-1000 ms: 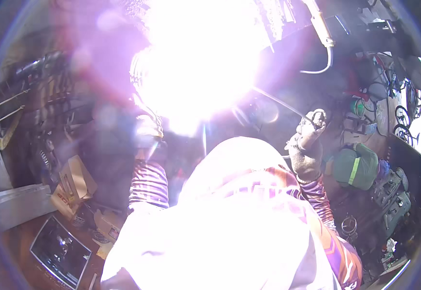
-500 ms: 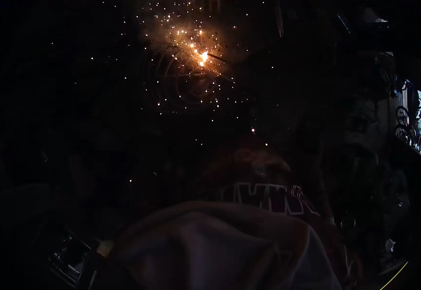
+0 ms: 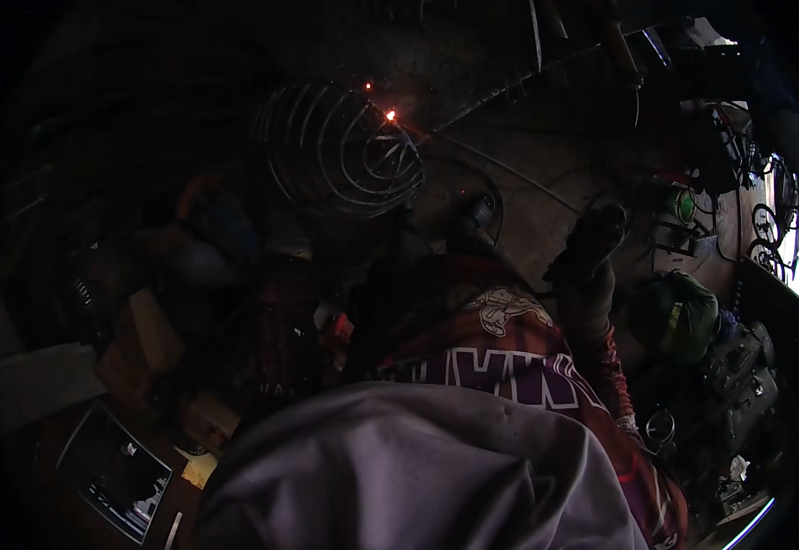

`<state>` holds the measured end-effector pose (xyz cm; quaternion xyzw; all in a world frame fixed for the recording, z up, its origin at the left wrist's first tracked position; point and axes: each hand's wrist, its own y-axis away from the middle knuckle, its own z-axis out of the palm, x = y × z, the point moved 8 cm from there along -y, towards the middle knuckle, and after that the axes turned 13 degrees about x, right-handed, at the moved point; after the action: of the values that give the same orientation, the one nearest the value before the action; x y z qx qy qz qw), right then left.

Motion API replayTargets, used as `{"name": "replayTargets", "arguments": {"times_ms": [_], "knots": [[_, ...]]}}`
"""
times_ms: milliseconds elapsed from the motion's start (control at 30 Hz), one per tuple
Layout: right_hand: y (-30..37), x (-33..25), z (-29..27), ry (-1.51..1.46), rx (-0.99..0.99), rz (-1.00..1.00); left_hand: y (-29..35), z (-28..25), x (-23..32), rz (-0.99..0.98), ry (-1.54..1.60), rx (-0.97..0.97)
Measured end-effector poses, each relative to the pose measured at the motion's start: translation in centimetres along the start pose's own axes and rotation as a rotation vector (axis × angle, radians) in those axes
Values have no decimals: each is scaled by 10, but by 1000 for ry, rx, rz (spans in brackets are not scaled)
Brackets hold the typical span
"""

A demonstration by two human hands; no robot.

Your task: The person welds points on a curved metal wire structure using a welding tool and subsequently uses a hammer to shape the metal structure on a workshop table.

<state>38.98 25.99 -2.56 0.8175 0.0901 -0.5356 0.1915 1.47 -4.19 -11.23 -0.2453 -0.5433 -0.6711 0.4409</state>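
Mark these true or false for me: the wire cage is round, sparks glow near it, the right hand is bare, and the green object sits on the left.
1. The wire cage is rounded, made of curved hoops. True.
2. Small orange sparks glow at its upper right. True.
3. The right hand is bare. False: it wears a dark glove.
4. The green object lies on the left. False: it sits right of the gloved hand.
5. The left hand shows clearly. False: that side is too dark.
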Motion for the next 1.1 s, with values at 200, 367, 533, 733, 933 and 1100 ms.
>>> {"name": "replayTargets", "arguments": {"times_ms": [200,367,533,733,933,1100], "knots": [[1,12,-1,57,25,37,-1,2,-2,-4,5,-2],[0,-17,6,163,-49,-194,0,1,1,8,-8,3],[8,-50,14,342,-64,-570,-1,4,1,11,-10,-2],[8,-17,14,-121,-137,-137,0,4,-1,6,-3,-1],[8,0,6,-5,-31,-10,0,5,0,6,-1,-6],[7,-20,16,79,-98,-74,2,3,-1,2,-3,-5]]}}
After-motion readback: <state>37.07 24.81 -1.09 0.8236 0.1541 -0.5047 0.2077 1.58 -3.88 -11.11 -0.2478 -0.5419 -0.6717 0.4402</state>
